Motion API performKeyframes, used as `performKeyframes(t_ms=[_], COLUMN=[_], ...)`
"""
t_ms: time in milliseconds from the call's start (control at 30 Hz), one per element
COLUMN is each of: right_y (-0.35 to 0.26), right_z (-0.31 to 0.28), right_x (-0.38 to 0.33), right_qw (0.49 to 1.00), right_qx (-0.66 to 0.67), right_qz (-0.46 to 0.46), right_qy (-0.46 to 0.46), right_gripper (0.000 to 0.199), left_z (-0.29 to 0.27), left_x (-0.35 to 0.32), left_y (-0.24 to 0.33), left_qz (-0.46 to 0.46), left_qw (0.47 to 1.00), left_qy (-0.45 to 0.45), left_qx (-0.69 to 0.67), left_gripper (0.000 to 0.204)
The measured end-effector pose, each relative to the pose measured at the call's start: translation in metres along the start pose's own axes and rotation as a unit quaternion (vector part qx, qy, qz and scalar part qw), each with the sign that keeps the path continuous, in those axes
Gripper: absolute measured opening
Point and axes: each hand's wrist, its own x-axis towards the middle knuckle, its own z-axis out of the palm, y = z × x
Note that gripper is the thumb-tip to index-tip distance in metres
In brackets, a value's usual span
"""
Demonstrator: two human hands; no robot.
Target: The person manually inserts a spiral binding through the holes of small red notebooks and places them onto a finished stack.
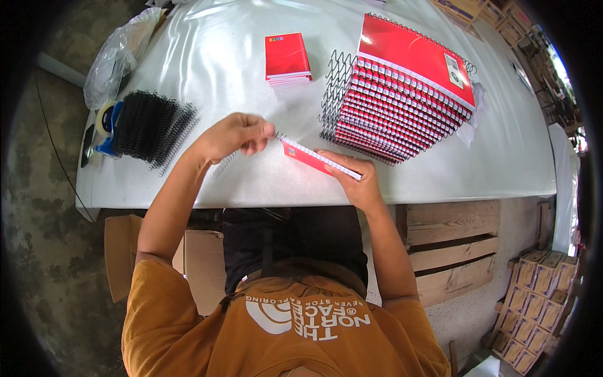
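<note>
My right hand (355,180) grips a small red notebook (308,157) near its right end, its punched white edge turned up. At the notebook's left end my left hand (235,136) has its fingers pinched together, slightly blurred, on a dark spiral binding coil (282,136) that meets the punched holes. A blurred thin coil (224,164) also shows just below that hand; whether it lies on the table I cannot tell. Beyond my hands lies a short stack of red covers with pages (287,56). To the right rises a tall stack of coil-bound red notebooks (411,50).
A bundle of black spiral coils (147,125) lies at the left beside a blue tape dispenser (108,129) and a clear plastic bag (116,63). The white-covered table (251,185) ends in front of me. Below are a cardboard box (204,264), a wooden crate (449,245) and stacked cartons (534,301).
</note>
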Motion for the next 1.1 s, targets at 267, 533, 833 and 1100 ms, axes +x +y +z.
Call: performKeyframes(t_ms=[267,533,833,1100], right_y=[-0.006,-0.011,-0.005,-0.012], right_z=[0.002,0.038,0.070,0.075], right_x=[-0.002,-0.019,-0.024,-0.024], right_qw=[0.997,0.996,0.995,0.985], right_qx=[-0.016,-0.062,-0.047,-0.075], right_qz=[0.069,-0.064,-0.088,-0.153], right_qy=[-0.034,0.029,0.018,-0.032], right_gripper=[0.034,0.035,0.041,0.046], left_z=[0.018,0.077,0.093,0.085], left_x=[-0.025,-0.048,-0.076,-0.055], left_y=[0.020,-0.108,-0.145,-0.159], left_qz=[0.192,0.371,0.304,0.408], left_qw=[0.848,0.651,0.629,0.715], left_qy=[0.033,0.263,0.163,0.278], left_qx=[0.493,0.608,0.697,0.495], left_gripper=[0.032,0.087,0.110,0.122])
